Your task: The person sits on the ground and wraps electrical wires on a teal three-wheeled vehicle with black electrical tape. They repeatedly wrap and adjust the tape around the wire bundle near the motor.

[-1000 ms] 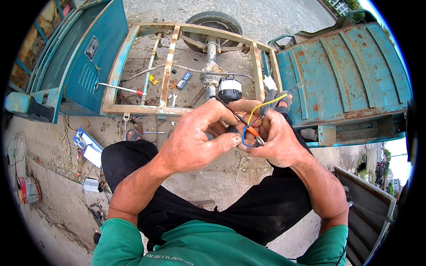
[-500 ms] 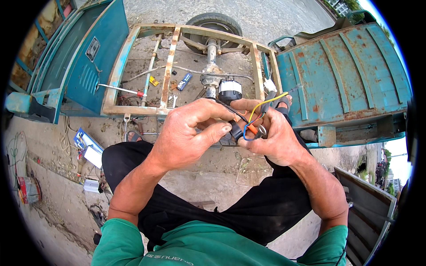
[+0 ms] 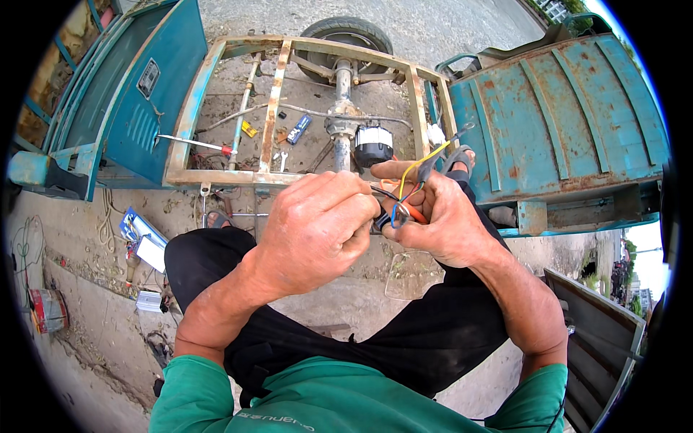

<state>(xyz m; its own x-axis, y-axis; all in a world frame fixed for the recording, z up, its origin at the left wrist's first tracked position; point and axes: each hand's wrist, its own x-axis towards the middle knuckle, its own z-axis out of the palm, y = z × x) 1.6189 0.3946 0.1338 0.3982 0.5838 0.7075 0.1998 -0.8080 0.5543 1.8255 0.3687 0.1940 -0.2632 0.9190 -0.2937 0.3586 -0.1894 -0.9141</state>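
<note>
A bundle of thin electrical wires, yellow (image 3: 423,160), black, blue and orange among them, sits in my right hand (image 3: 453,222), whose fingers and thumb close round it. The yellow wire rises up and to the right, next to a grey lead that ends in a ring terminal (image 3: 464,130). Close against the bundle's left side is my left hand (image 3: 317,227), its fingers curled in a tight pinch. The back of that hand hides what the fingertips grip. A small dark piece shows between the two hands, too covered to name.
A rusty metal frame (image 3: 273,108) with an axle (image 3: 344,90) and wheel (image 3: 361,35) lies ahead. A black-and-silver motor (image 3: 374,146) stands by the axle. Teal panels flank the frame, left (image 3: 144,108) and right (image 3: 563,115). A screwdriver (image 3: 195,143) rests on the frame's left side.
My left hand has turned so its back faces up, and its fingers have curled in beside the wires. My right hand has barely shifted; the wire ends have swung slightly upward.
</note>
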